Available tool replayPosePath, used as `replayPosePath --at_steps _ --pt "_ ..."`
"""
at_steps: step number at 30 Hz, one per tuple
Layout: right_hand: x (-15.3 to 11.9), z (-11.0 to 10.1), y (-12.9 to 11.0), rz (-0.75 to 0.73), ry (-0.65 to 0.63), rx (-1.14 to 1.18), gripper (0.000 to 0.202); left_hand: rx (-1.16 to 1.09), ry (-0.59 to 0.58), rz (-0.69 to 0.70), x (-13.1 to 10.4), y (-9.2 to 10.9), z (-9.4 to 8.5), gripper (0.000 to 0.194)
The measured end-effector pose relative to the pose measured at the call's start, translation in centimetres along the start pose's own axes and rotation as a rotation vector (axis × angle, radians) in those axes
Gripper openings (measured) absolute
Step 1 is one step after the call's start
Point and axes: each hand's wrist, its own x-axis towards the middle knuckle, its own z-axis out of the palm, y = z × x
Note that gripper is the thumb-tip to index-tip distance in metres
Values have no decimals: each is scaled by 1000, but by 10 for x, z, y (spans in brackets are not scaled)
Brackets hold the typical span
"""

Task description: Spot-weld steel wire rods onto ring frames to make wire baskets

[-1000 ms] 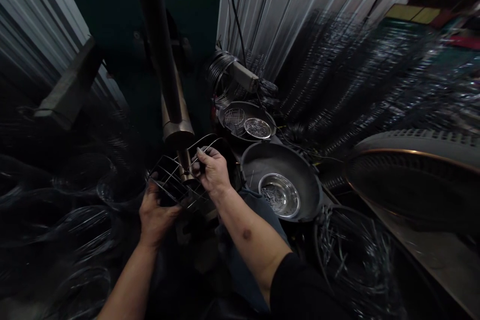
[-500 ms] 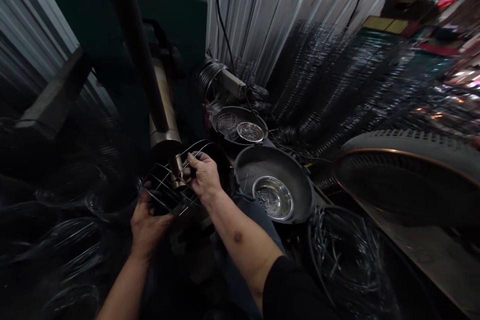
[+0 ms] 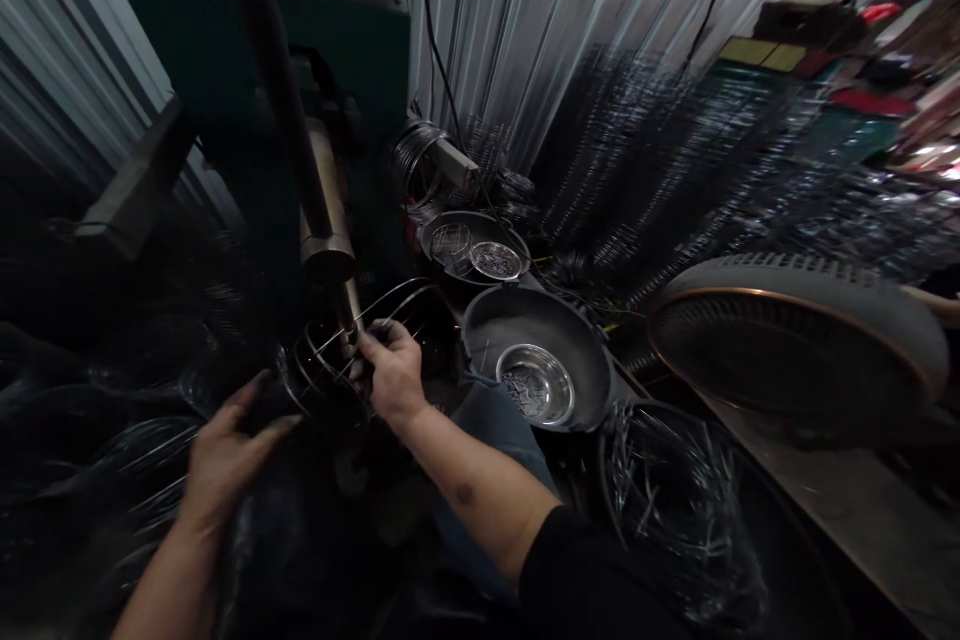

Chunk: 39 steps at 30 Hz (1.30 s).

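Observation:
In the head view, a wire rack [image 3: 306, 382] with curved rods is at the tip of a machine's brass-coloured metal post [image 3: 346, 305]. My left hand [image 3: 229, 445] grips the rack's left side, thumb and fingers around its edge; the fingertips are dark and blurred. My right hand [image 3: 394, 370] is closed at the post's tip, pinching the rack's wires at its right side. Bent wire ends stick out above that hand. Just right of my knee, a shiny metal bowl [image 3: 561, 388] of small metal pieces sits in a wide grey pan [image 3: 484, 320].
A smaller pan [image 3: 433, 245] behind holds a round wire grid and a dish of small pieces. A fan [image 3: 795, 350] stands at right, above a tub of loose wire [image 3: 675, 500]. Wire coils [image 3: 412, 160] hang at the back. Another person's arm [image 3: 930, 300] shows at the right edge.
The rack has turned, so its curved rods now show where the flat grid faced me. My left hand has moved left and down; my right hand has shifted slightly left.

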Motion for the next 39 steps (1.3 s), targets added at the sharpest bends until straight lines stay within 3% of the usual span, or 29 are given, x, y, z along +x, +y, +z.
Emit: replayPosePath --at_steps 2,4,7,10,12,15,16,19,20,22,25,29,31,34,39 --pt "-34 -11 20 -25 -69 -159 17 -23 142 -96 -12 13 -19 57" --pt "-68 -26 43 -77 -166 -378 8 -35 152 -15 -25 35 -26 50" --pt "-107 -47 74 -177 -388 -694 11 -30 -120 101 -41 67 -17 52" --pt "-124 -58 88 -191 -579 -898 16 9 -356 134 -54 82 -1 49" --pt "-128 -61 78 -223 -667 -1040 16 -1 -383 147 -61 84 3 41" --pt "-129 -64 31 -403 -711 -1216 17 -72 -343 163 -71 87 -1 35" --pt "-129 -65 9 -510 -647 -1237 18 -101 -332 172 -74 88 -5 35" --pt "-118 -67 -53 -800 -233 -1192 26 -174 -341 215 -81 91 -15 32" --pt "-113 -67 -68 -814 -198 -1167 25 -191 -346 223 -83 93 -18 32" --pt "-100 -67 -87 -766 -284 -1089 18 -212 -339 223 -85 96 -24 30" --pt "-85 -62 -91 -694 -405 -1042 22 -184 -260 294 -84 102 -32 28" --pt "-72 -45 -90 -809 -412 -1187 29 20 -69 563 -69 107 -34 33" --pt "-63 -35 -92 -785 -422 -1300 28 147 -8 675 -55 103 -30 36" --pt "-45 -25 -94 -647 -442 -1542 24 276 -50 727 -32 91 -19 40" --pt "-24 -21 -86 -472 -530 -1802 25 239 -168 610 -9 72 2 42"
